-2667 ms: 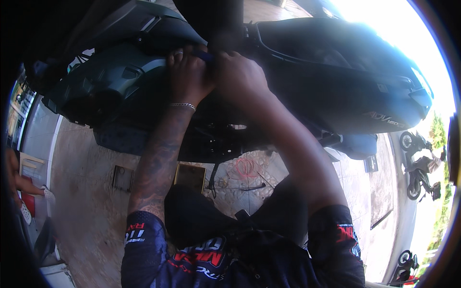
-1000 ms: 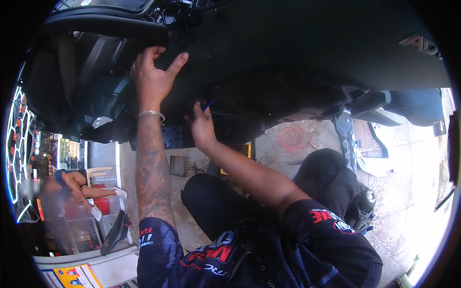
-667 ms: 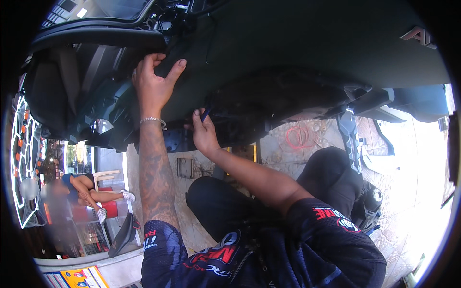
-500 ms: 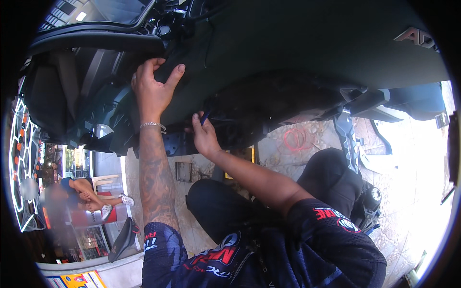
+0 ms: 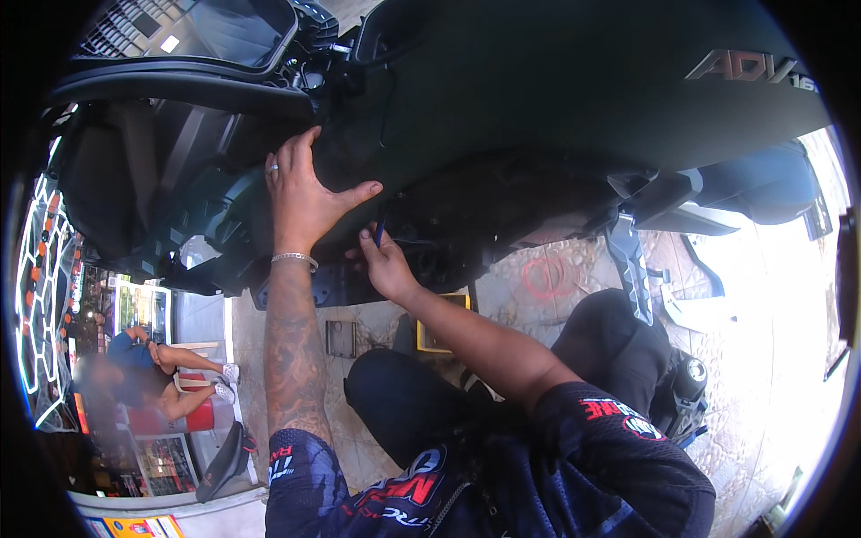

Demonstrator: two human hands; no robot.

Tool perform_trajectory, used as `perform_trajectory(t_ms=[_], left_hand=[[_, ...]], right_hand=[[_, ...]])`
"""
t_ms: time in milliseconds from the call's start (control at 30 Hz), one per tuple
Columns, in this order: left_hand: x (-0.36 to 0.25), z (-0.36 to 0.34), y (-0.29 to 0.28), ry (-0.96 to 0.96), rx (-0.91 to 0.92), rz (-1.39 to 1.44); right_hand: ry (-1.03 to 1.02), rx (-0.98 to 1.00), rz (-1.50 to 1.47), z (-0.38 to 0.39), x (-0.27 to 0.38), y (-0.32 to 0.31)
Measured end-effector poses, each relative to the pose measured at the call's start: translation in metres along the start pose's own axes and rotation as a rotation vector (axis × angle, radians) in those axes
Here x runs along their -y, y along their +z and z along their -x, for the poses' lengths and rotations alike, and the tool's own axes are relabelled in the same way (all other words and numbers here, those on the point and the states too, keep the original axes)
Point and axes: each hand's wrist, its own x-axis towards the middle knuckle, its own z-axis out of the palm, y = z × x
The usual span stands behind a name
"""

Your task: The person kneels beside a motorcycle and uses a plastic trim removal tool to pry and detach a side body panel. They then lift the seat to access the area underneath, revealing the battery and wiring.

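Note:
A large dark scooter body panel [image 5: 538, 81] fills the upper part of the view. My left hand [image 5: 305, 202] lies against it, fingers stretched and thumb spread wide, gripping nothing. To its right and lower, my right hand [image 5: 388, 267] pinches a slim blue tool [image 5: 381, 224] between thumb and fingers. The tool points up at the panel's lower edge, beside the dark underside [image 5: 448, 229]. Its tip is lost in shadow, and I cannot tell whether it touches the panel.
A windscreen [image 5: 215, 40] is at the upper left, and a metal footrest [image 5: 630, 269] hangs at the right. Below are a yellow-framed box [image 5: 444, 325], a small metal tray [image 5: 341, 339] and a red coil [image 5: 549, 280] on the tiles. A person [image 5: 170, 368] sits at the left; a dark saddle [image 5: 224, 462] leans nearby.
My left hand has slid down and right along the panel, its thumb now close above my right hand. My right hand has shifted slightly lower, still pinching the blue tool.

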Motion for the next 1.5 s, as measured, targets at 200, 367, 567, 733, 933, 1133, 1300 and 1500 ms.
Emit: perform_trajectory(t_ms=[200, 367, 567, 733, 933, 1133, 1300, 1500], left_hand=[[-0.004, 0.000, -0.002, -0.046, 0.013, -0.038], [-0.003, -0.001, -0.003, -0.064, 0.015, -0.023], [-0.001, -0.001, -0.009, -0.051, 0.068, 0.062], [-0.001, -0.002, -0.009, -0.039, 0.023, 0.049], [0.003, 0.000, -0.006, -0.023, -0.014, 0.052], [0.005, -0.001, -0.011, -0.039, 0.012, 0.081], [0.005, 0.002, -0.012, -0.087, -0.015, 0.090], [0.009, 0.005, -0.011, -0.094, -0.036, 0.086]], right_hand=[[0.081, -0.033, 0.131, -0.020, 0.012, -0.011], [0.001, -0.088, 0.287, -0.019, 0.015, -0.008], [-0.039, -0.049, 0.254, 0.012, 0.004, 0.006], [-0.066, -0.039, 0.269, -0.005, 0.009, -0.006], [-0.017, -0.049, 0.223, -0.003, 0.014, -0.005], [0.129, -0.013, 0.141, 0.006, 0.014, 0.001], [0.123, -0.015, 0.242, -0.009, 0.022, -0.011], [-0.228, -0.219, -0.031, 0.006, 0.053, 0.003]])
